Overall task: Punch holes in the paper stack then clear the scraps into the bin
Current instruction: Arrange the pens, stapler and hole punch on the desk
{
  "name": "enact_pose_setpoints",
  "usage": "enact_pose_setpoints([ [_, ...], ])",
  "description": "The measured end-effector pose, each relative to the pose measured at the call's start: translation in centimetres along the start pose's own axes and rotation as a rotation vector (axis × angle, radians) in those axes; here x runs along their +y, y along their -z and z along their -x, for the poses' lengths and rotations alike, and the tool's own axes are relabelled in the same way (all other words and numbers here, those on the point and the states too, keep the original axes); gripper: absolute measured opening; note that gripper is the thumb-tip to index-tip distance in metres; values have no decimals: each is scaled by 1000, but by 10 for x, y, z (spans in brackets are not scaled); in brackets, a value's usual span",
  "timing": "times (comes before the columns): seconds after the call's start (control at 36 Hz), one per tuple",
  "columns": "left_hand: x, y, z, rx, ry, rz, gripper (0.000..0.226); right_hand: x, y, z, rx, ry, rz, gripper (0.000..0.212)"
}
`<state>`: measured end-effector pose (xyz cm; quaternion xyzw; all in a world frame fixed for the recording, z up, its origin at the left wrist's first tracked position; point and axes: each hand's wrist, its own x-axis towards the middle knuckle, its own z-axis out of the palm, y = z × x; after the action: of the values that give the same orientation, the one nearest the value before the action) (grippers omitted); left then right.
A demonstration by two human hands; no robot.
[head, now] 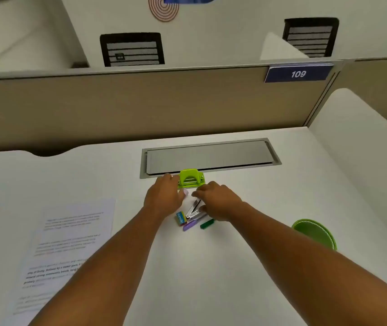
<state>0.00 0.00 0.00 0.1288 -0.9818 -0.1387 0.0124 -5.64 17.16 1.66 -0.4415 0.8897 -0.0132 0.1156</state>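
Paper stack: the white printed sheets [70, 236] lie flat at the near left of the white bench [211, 278], well apart from the punch; light, floppy, likely to fan, so best taken by an edge, squared.
Bin: the round green bin [314, 234] stands at the near right.
Clutter: a silver stapler [193, 211], small box [181, 218], purple pen [189, 225] and green cap [207, 224] lie between the hands.
Right hand [220, 200]: grip loosely curled over the stapler; whether it holds it cannot be told.
Left hand [164, 196]: grip open, fingertips touching the punch's left side.
Punch: the lime-green plastic and metal hole punch [190, 178] sits farthest; rigid, compact, probably light; take it by its base sides.
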Motion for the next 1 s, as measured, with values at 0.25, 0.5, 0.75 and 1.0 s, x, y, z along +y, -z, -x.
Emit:
enact_pose_setpoints([
  [0.25,-13,-16,-1,-46,-1,75,48,0,1,-12,-98,79,80,39],
  [0.5,-12,-20,-5,-131,-14,116,28,4,0,-13,-33,187,226,33],
  [0.75,10,-1,-22,78,-102,221,36,39,25,3,105,104,184,35],
  [1.0,93,1,-57,90,-204,277,23,122,55,46,204,-332,-59,33],
])
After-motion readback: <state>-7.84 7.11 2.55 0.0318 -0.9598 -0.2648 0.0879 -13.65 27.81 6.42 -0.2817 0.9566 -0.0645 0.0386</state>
